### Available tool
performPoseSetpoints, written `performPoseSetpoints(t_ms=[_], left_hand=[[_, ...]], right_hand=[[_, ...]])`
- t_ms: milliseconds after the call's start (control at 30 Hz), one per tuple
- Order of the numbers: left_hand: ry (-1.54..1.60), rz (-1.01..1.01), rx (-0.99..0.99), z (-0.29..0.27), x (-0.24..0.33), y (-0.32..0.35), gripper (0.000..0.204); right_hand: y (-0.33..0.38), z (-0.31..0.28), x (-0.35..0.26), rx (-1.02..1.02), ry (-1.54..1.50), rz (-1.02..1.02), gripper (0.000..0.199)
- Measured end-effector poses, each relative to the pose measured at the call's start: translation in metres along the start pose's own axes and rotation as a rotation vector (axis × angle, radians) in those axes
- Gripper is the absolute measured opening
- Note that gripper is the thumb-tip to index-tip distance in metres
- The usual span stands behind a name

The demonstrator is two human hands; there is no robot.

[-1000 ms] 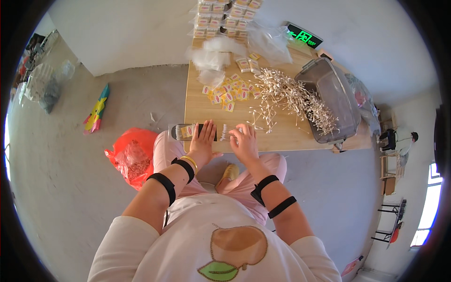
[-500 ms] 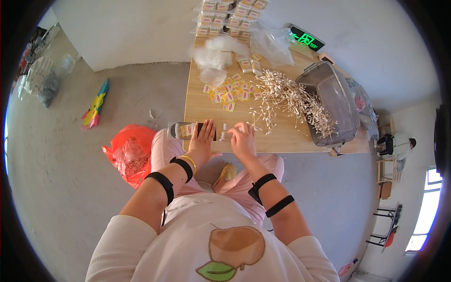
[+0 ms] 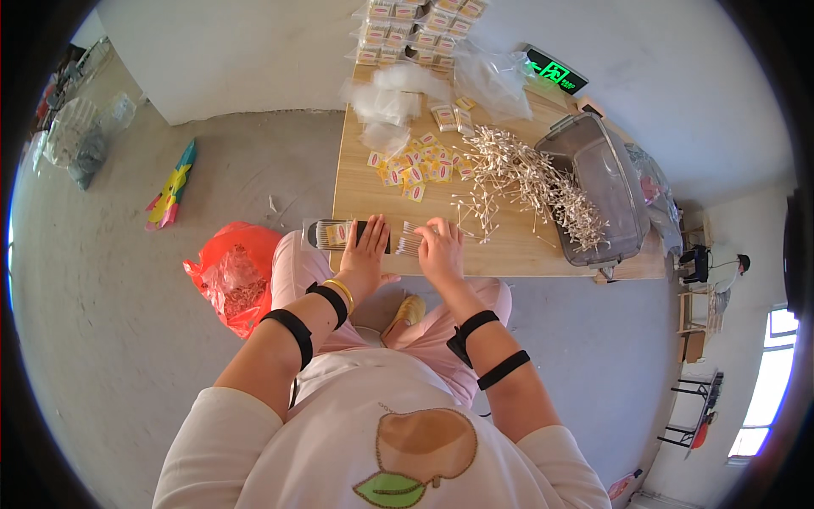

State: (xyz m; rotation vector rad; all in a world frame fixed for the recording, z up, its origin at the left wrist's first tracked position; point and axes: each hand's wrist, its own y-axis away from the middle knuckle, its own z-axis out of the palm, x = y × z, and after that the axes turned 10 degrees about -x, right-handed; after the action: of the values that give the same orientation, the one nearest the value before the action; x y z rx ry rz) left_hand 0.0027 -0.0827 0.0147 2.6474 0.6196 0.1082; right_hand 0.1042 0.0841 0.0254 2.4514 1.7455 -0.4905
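Note:
At the table's front edge my left hand [image 3: 366, 244] lies flat, fingers stretched, over a black strip [image 3: 360, 227]. Left of those fingers, a clear plastic bag [image 3: 309, 237] holds a row of cotton swabs and a small yellow-and-white card [image 3: 337, 234]. My right hand [image 3: 441, 253] is closed, its bent fingertips on a small bundle of white cotton swabs [image 3: 409, 240] just right of the black strip. The palm hides part of this bundle. Farther back lies a scatter of similar yellow-and-white cards [image 3: 414, 172].
A big heap of loose cotton swabs [image 3: 517, 170] spills from a tipped grey plastic bin [image 3: 623, 204] on the right. Clear bags [image 3: 386, 102] and stacked filled packs [image 3: 386, 34] stand at the back of the table. A red plastic bag [image 3: 233, 276] sits on the floor at left.
The fingers of my right hand have shifted very slightly at the swab bundle. My left hand stays in place.

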Motion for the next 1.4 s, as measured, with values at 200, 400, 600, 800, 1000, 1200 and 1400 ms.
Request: performPoseSetpoints(t_ms=[200, 400, 600, 800, 1000, 1200, 1400], left_hand=[[0.014, 0.009, 0.039, 0.005, -0.001, -0.001, 0.114], [0.029, 0.024, 0.096, 0.012, -0.002, -0.003, 0.114], [0.040, 0.023, 0.106, 0.013, -0.002, -0.003, 0.114], [0.002, 0.025, 0.086, 0.005, -0.003, -0.001, 0.113], [0.065, 0.038, 0.172, -0.002, 0.005, -0.002, 0.107], [0.066, 0.051, 0.306, 0.016, 0.011, -0.019, 0.097], [0.139, 0.072, 0.276, 0.014, 0.021, -0.030, 0.097]], right_hand=[[-0.001, 0.001, 0.001, -0.004, 0.006, -0.001, 0.020], [-0.007, 0.000, 0.003, -0.001, 0.021, 0.021, 0.021], [-0.007, -0.001, 0.003, -0.016, -0.001, 0.031, 0.026], [-0.001, 0.013, 0.019, 0.017, -0.056, -0.007, 0.030], [0.021, 0.012, 0.024, 0.031, -0.177, -0.060, 0.053], [0.044, 0.021, 0.015, -0.118, -0.044, 0.011, 0.082], [0.039, 0.040, 0.001, -0.098, 0.113, 0.037, 0.083]])
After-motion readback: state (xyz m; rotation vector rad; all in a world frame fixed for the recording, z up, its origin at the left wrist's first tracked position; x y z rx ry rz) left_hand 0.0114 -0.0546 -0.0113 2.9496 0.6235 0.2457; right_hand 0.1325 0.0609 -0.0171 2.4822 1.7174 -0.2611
